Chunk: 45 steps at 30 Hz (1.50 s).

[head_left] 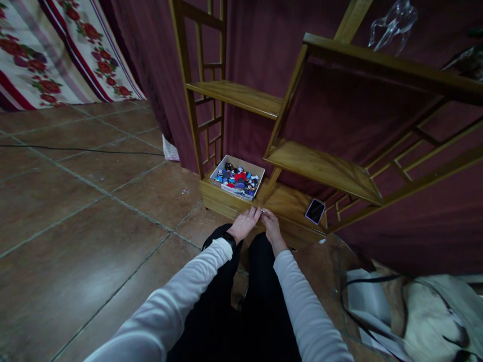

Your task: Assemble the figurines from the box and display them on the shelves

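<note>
My left hand (244, 223) and my right hand (270, 227) meet in front of the low wooden shelf, fingertips close together. Both are closed around a small object (263, 212), mostly hidden by the fingers and too small to name. Just beyond them, a white cardboard box (258, 193) rests on the bottom shelf. Inside it lies a heap of small colourful pieces (238, 180) in red, blue, black and white. A dark band circles my left wrist.
The wooden shelf unit (241, 98) rises ahead. A phone (315, 211) lies on its bottom board, right of my hands. A clear glass figure (394, 25) stands on an upper board. At lower right are a bag (430, 317) and a strap. A cable (79, 149) crosses the tiled floor.
</note>
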### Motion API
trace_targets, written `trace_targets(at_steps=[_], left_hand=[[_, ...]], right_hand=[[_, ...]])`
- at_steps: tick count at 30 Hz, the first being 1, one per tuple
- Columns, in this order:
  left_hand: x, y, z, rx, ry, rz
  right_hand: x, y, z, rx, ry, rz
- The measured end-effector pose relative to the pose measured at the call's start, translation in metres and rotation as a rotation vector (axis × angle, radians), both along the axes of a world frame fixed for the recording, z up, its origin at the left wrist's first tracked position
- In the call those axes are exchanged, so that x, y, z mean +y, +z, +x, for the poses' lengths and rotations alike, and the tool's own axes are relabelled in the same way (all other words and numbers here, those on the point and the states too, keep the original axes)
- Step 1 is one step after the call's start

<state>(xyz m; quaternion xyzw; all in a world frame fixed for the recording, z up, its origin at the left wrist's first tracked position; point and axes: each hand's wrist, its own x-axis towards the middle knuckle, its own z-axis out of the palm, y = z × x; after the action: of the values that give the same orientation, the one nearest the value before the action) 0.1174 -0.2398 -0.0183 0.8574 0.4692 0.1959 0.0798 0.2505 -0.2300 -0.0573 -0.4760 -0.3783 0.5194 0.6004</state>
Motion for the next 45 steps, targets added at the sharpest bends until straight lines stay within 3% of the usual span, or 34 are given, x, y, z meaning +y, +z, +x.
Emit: trace_targets(at_steps=[5,18,23,28,34,39,45], left_hand=[[0.0,-0.002,0.001,-0.143,-0.019,-0.018],[-0.009,-0.003,0.002,-0.233,-0.007,-0.067],[-0.001,-0.009,-0.002,-0.395,0.045,-0.209],[0.019,-0.025,-0.001,-0.767,0.174,-0.427],[0.026,-0.027,-0.006,-1.252,0.154,-0.736],[0.022,-0.019,-0.008,-1.37,0.121,-0.878],[0.021,-0.017,-0.006,-1.463,0.131,-1.023]], right_hand=[[-0.001,0.001,0.001,-0.019,-0.007,-0.005],[-0.004,0.002,0.004,-0.014,-0.026,0.019],[-0.005,0.003,0.003,-0.039,0.003,0.024],[-0.004,0.002,0.003,-0.079,-0.013,0.021],[-0.003,0.005,0.002,-0.001,-0.061,0.032],[-0.006,0.01,0.001,0.054,-0.051,-0.066],[-0.007,0.013,-0.001,0.12,-0.027,-0.078]])
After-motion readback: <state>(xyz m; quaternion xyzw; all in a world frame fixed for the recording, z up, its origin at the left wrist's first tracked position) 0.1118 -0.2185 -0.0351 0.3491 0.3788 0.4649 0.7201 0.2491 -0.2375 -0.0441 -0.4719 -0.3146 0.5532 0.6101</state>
